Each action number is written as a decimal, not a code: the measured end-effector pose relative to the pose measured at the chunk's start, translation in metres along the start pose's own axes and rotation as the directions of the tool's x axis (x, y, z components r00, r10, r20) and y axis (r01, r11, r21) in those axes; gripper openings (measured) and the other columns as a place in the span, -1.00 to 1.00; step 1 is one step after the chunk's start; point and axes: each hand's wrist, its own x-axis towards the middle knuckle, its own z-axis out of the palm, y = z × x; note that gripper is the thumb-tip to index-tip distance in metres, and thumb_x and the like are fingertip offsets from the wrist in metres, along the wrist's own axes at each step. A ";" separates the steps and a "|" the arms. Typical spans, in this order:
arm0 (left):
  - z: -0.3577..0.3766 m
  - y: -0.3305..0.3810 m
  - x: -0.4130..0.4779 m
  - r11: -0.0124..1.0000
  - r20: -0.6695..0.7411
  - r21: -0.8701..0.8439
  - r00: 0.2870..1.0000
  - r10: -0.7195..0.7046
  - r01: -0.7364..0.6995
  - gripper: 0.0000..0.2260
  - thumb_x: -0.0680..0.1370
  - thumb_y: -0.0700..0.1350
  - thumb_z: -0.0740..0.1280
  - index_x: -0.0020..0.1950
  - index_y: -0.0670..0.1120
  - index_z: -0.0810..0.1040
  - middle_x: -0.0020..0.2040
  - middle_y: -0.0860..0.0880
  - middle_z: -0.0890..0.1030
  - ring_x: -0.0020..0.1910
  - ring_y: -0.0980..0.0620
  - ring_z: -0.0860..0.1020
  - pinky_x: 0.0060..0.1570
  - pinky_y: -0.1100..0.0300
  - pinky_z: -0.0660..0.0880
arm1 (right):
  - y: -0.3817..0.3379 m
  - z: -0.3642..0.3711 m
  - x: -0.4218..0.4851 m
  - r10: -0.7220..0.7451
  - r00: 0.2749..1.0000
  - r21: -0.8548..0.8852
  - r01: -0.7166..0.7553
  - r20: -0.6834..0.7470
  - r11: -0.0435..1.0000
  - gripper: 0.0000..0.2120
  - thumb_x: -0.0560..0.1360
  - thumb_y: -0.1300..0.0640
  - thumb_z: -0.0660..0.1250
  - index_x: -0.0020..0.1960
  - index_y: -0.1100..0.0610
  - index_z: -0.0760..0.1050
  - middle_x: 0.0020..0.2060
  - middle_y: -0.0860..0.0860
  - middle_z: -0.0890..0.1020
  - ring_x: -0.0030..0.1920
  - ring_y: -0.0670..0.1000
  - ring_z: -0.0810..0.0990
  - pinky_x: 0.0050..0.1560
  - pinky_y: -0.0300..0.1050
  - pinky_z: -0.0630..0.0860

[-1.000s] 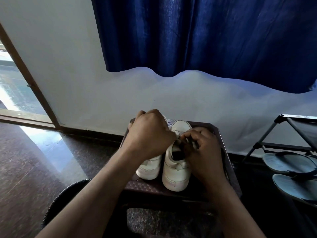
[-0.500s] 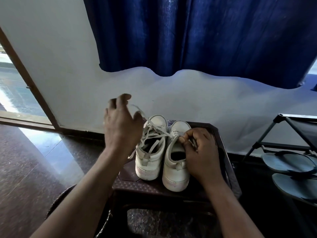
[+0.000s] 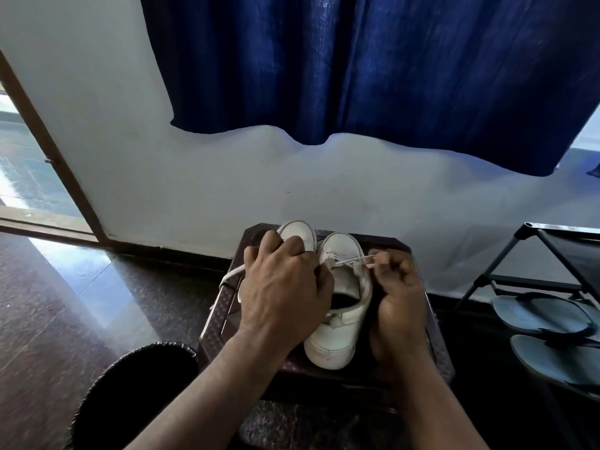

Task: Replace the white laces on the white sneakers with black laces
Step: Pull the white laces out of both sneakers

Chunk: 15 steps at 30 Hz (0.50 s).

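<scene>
Left sneaker (image 3: 297, 232) mostly hidden under left hand (image 3: 285, 290), fingers curled on it; lace (image 3: 352, 260) pinched by right hand (image 3: 401, 293); sandals (image 3: 545, 315) beside stool's (image 3: 220, 311) right edge.

Two white sneakers (image 3: 298, 233) (image 3: 341, 319) on one dark worktop (image 3: 222, 316), with two white laces (image 3: 231, 276) (image 3: 354, 260) and two hands (image 3: 285, 293) (image 3: 401, 297). Also seen: one blue curtain (image 3: 357, 66), one metal rack (image 3: 552, 254), two grey slippers (image 3: 539, 311) (image 3: 558, 355), one round black object (image 3: 136, 384).
</scene>
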 end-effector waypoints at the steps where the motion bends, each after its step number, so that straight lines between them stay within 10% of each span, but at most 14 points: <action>1: 0.003 0.000 -0.001 1.000 -0.026 -0.021 1.000 -0.004 0.003 -0.65 0.57 0.13 0.21 -0.22 0.00 0.68 -0.16 0.10 0.55 0.08 -0.07 0.47 0.01 -0.08 0.40 | -0.003 -0.001 0.001 0.040 0.999 0.068 -0.038 -0.020 0.997 -0.87 0.47 0.09 0.47 -0.08 0.13 0.59 -0.11 0.15 0.62 0.00 0.17 0.56 0.29 0.33 0.47; 6: 0.011 -0.004 -0.005 0.996 -0.119 -0.080 0.993 0.016 -0.025 -0.68 0.56 0.10 0.24 -0.26 -0.02 0.64 -0.22 0.10 0.51 -0.03 -0.05 0.42 -0.05 -0.03 0.37 | -0.017 0.002 -0.001 -0.030 0.995 -0.212 0.050 0.097 0.976 -0.83 0.50 0.02 0.42 -0.06 0.13 0.62 -0.08 0.08 0.67 -0.01 0.06 0.61 0.12 0.10 0.54; 9: 0.011 -0.004 -0.005 0.995 -0.118 -0.093 0.993 0.013 -0.024 -0.68 0.56 0.10 0.24 -0.27 -0.02 0.64 -0.22 0.12 0.51 -0.04 -0.03 0.42 -0.03 -0.02 0.37 | -0.018 0.003 -0.001 -0.159 0.953 -0.584 0.285 0.258 0.760 -0.92 0.51 0.03 0.51 -0.01 -0.05 0.66 -0.02 -0.13 0.69 0.04 -0.08 0.65 0.12 -0.01 0.58; 15: 0.010 -0.005 -0.005 0.996 -0.113 -0.092 0.994 0.010 -0.020 -0.67 0.54 0.10 0.22 -0.26 -0.02 0.66 -0.22 0.11 0.54 -0.03 -0.04 0.44 0.00 -0.06 0.40 | -0.019 0.005 -0.001 -0.250 0.899 -0.732 0.437 0.359 0.523 -0.87 0.47 0.15 0.55 -0.16 -0.05 0.65 -0.11 -0.15 0.68 0.03 -0.04 0.62 0.08 -0.05 0.54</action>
